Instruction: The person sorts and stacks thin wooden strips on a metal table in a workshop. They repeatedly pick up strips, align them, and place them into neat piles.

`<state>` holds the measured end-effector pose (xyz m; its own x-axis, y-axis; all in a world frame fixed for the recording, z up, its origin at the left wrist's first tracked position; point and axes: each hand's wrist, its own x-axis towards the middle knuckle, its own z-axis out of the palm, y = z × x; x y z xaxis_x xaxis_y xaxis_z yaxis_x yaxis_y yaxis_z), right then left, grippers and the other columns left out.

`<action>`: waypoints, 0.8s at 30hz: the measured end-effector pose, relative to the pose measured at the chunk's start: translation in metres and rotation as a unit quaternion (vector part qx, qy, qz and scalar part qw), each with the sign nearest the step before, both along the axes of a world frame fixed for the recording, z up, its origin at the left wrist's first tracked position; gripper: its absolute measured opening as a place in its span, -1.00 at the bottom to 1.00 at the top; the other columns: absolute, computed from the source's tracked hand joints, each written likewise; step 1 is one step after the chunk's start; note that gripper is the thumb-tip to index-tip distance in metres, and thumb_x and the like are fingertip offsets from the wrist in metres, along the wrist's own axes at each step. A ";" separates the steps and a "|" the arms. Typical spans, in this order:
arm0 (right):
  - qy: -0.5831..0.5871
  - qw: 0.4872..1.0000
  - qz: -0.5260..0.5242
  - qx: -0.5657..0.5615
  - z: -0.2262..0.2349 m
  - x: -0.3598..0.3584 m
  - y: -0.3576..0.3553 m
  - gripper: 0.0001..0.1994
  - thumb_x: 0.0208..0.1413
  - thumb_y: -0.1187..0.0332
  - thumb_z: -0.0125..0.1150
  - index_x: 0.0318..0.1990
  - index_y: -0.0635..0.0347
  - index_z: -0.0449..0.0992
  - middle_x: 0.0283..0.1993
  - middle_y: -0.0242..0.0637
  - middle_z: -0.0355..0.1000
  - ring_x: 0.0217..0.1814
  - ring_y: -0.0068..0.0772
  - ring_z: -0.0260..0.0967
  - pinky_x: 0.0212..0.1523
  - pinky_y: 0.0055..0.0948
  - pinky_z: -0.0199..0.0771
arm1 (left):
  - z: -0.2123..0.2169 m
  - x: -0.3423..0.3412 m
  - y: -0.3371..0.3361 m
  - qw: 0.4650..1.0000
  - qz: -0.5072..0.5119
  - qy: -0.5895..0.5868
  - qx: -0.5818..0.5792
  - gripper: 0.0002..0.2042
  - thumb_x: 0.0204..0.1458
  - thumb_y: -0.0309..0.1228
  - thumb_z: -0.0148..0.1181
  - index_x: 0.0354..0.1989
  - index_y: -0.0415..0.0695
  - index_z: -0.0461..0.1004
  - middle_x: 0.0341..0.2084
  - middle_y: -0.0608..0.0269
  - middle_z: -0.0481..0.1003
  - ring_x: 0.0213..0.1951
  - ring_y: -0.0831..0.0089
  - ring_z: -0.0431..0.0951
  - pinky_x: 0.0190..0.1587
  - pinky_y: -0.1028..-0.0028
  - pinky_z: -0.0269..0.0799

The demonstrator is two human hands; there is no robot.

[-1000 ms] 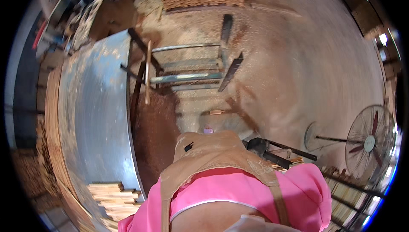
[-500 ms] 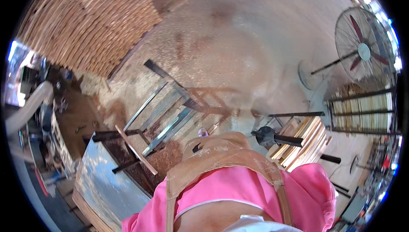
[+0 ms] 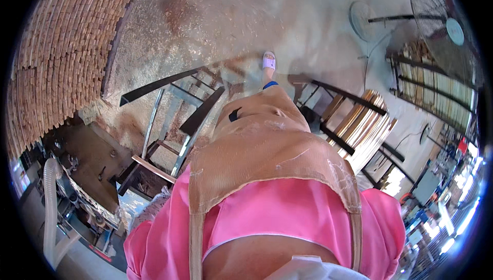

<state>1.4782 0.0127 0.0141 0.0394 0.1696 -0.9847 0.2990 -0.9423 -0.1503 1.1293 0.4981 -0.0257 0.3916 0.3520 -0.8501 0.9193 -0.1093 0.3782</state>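
Observation:
Neither of my hands shows; both are out of sight below my pink sleeves, the left sleeve [image 3: 154, 239] and the right sleeve [image 3: 380, 218]. A brown apron [image 3: 272, 151] hangs over my front, its surface scuffed and dusty. Ahead of it, one foot in a pale lilac sandal [image 3: 268, 61] is on the floor. To my left stands a dark metal frame [image 3: 159, 87] with shiny rails. On my right, another dark metal frame [image 3: 352, 97] holds a stack of wooden strips [image 3: 364, 131]. What my hands touch, if anything, is hidden.
Wooden pieces form a large stack [image 3: 64, 49] at the far left. A floor fan [image 3: 454, 31] stands at the far right, near a rack of boards [image 3: 431, 87]. Machinery with a pale hose [image 3: 50, 198] is at the left. Sawdust covers the floor [image 3: 154, 38].
The whole view has shifted as I move. My sandalled foot now shows farther forward, the left metal frame sits closer to me, and the fan has slid toward the upper right edge.

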 end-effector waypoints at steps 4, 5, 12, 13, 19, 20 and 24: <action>0.083 0.992 0.094 0.014 0.020 0.112 0.048 -0.62 0.35 0.04 0.14 -0.02 0.12 0.69 0.07 0.03 0.64 0.12 0.09 0.59 0.12 0.01 0.59 | 0.025 0.061 0.004 0.997 -0.037 0.054 -0.051 -0.63 0.29 -0.15 0.20 0.03 -0.20 0.67 -0.05 -0.17 0.66 0.01 -0.01 0.68 0.13 0.14 0.56; 0.103 0.987 0.122 0.026 0.023 0.143 0.068 -0.63 0.35 0.04 0.14 -0.02 0.12 0.69 0.07 0.03 0.64 0.12 0.09 0.59 0.12 0.01 0.59 | 0.033 0.077 0.008 0.994 -0.057 0.065 -0.067 -0.63 0.29 -0.15 0.20 0.03 -0.20 0.67 -0.05 -0.18 0.66 0.01 -0.01 0.68 0.13 0.14 0.56; -0.090 0.950 0.208 0.214 0.032 0.347 0.349 -0.54 0.34 -0.07 0.22 0.24 -0.09 0.66 0.11 0.01 0.66 0.19 0.08 0.60 0.24 -0.07 0.55 | 0.086 0.223 0.086 0.993 0.116 0.030 -0.017 -0.61 0.32 -0.10 0.18 -0.01 -0.19 0.70 -0.08 -0.17 0.67 -0.02 -0.02 0.69 0.10 0.13 0.56; -0.060 0.952 0.165 0.250 0.038 0.358 0.402 -0.56 0.33 0.00 0.28 0.25 -0.05 0.66 0.15 -0.08 0.65 0.21 0.03 0.59 0.26 -0.12 0.55 | 0.088 0.251 0.102 0.976 0.216 -0.006 0.019 -0.59 0.35 -0.06 0.17 -0.04 -0.18 0.71 -0.10 -0.16 0.68 -0.04 -0.02 0.70 0.09 0.13 0.56; 0.083 0.919 0.128 0.363 -0.009 0.405 0.621 -0.61 0.45 0.06 0.15 0.18 0.07 0.70 0.26 -0.15 0.61 0.30 -0.06 0.54 0.36 -0.20 0.48 | 0.058 0.459 0.277 0.938 0.113 -0.328 0.012 -0.56 0.34 0.00 0.20 -0.01 -0.16 0.70 -0.14 -0.11 0.68 -0.06 -0.01 0.69 0.05 0.16 0.56; 0.104 0.943 0.066 0.309 -0.002 0.430 0.658 -0.62 0.45 0.08 0.16 0.17 0.10 0.71 0.23 -0.14 0.62 0.30 -0.10 0.54 0.35 -0.23 0.47 | 0.061 0.503 0.316 0.935 0.067 -0.348 -0.003 -0.56 0.34 0.01 0.20 0.00 -0.15 0.70 -0.14 -0.09 0.68 -0.06 0.01 0.69 0.05 0.18 0.55; 0.156 0.953 -0.097 0.242 0.035 0.511 0.740 -0.67 0.44 0.25 0.27 0.23 0.19 0.67 0.20 -0.18 0.62 0.27 -0.31 0.52 0.35 -0.31 0.47 | 0.081 0.617 0.446 0.961 -0.026 -0.246 -0.122 -0.58 0.34 -0.04 0.21 0.05 -0.16 0.70 -0.14 0.08 0.68 -0.08 0.27 0.66 0.04 0.27 0.54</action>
